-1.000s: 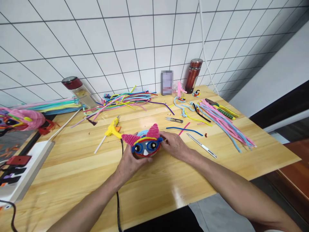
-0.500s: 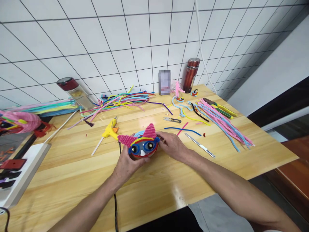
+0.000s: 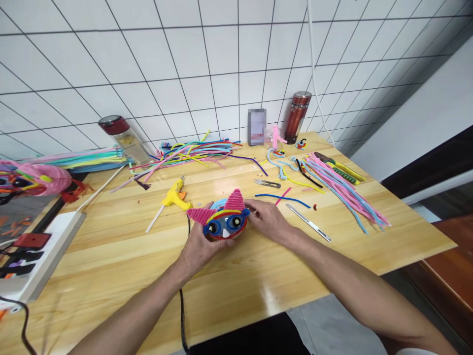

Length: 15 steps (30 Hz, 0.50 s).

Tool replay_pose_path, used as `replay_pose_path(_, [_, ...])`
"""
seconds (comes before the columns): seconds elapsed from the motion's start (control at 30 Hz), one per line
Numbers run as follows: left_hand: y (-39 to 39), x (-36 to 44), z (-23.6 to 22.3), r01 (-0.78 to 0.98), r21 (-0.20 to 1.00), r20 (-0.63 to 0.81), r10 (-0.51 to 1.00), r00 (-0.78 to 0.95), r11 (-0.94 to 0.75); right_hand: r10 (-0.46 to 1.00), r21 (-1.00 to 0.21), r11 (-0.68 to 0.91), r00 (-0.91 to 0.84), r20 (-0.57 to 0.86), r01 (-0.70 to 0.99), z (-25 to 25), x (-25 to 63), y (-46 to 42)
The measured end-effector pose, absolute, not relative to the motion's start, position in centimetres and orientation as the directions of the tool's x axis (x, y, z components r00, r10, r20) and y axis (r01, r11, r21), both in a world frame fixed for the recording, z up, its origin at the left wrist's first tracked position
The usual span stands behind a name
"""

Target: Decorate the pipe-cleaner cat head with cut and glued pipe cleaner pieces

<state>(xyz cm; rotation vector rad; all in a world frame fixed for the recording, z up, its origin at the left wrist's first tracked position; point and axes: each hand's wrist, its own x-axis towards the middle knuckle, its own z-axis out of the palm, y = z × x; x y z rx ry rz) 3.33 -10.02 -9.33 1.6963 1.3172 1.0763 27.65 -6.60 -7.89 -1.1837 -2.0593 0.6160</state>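
A pipe-cleaner animal head (image 3: 231, 223) with pink pointed ears, blue-ringed black eyes and a white nose faces up toward me. My left hand (image 3: 201, 249) is wrapped round its left and lower side, the thumb lying along the bottom edge. At the head's right edge, the fingers of my right hand (image 3: 271, 219) pinch at a small blue pipe-cleaner bit; the fingertips are partly hidden. A yellow hot glue gun (image 3: 175, 195) with a white glue stick lies just beyond my left hand. Right of my right hand is a silver craft knife (image 3: 308, 223).
Thread snips (image 3: 266, 183) and a blue pipe cleaner (image 3: 283, 198) lie ahead. Pipe-cleaner bundles (image 3: 199, 152), a phone (image 3: 256, 127), a red flask (image 3: 297, 117) and a glass bottle (image 3: 125, 140) line the wall. Pliers (image 3: 343, 170) lie right, a power strip (image 3: 51, 261) left.
The view has shifted slightly, so everything appears a little further right. Both hands keep their hold on the animal head.
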Motion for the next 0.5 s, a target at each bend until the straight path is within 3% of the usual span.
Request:
replay_pose_path(0.27, [-10.3,3.7,-8.9,0.323,0.923,0.168,0.974,0.152,-0.210,0.932,-0.793,0.351,-0.100,0.350,0.499,-7.2,28.5,-6.0])
replay_pose_path(0.5, [-10.0,3.9,-8.8,0.311,0.927,0.179,0.976,0.120,-0.208,0.883,-0.843,0.264,0.233,0.406,0.469,-1.3,34.5,-5.7])
